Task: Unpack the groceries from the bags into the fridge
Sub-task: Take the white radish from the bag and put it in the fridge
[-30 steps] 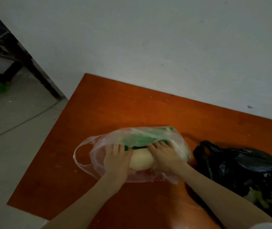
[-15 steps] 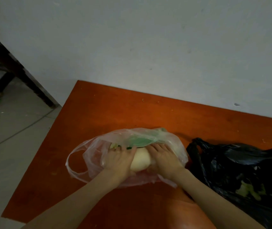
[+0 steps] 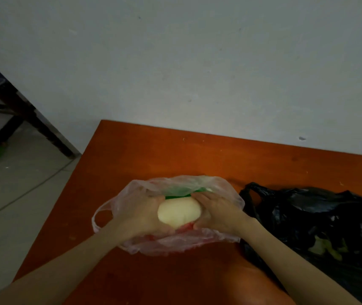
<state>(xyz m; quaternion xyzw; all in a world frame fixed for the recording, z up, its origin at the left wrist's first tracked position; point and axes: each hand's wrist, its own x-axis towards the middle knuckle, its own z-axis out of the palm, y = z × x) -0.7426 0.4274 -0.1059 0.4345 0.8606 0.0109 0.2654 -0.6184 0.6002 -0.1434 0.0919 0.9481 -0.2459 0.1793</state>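
A clear plastic bag [image 3: 224, 190] lies open on the orange table [image 3: 153, 155]. Inside it sits a pale round item [image 3: 179, 212], cream-coloured and smooth, with something green [image 3: 176, 191] behind it and something red [image 3: 185, 226] under it. My left hand [image 3: 140, 213] cups the pale item's left side and my right hand [image 3: 216, 213] cups its right side, both reaching into the bag. A black plastic bag [image 3: 321, 216] lies to the right, with pale green produce [image 3: 327, 249] showing through its opening.
A white wall [image 3: 197, 73] runs along the table's far edge. Left of the table is grey tiled floor [image 3: 17, 194]. Dark furniture legs [image 3: 43, 130] stand at the far left.
Both hands have closed in around the pale round item and raised it a little, so more of it shows above the bag's folds. The view has tilted slightly.
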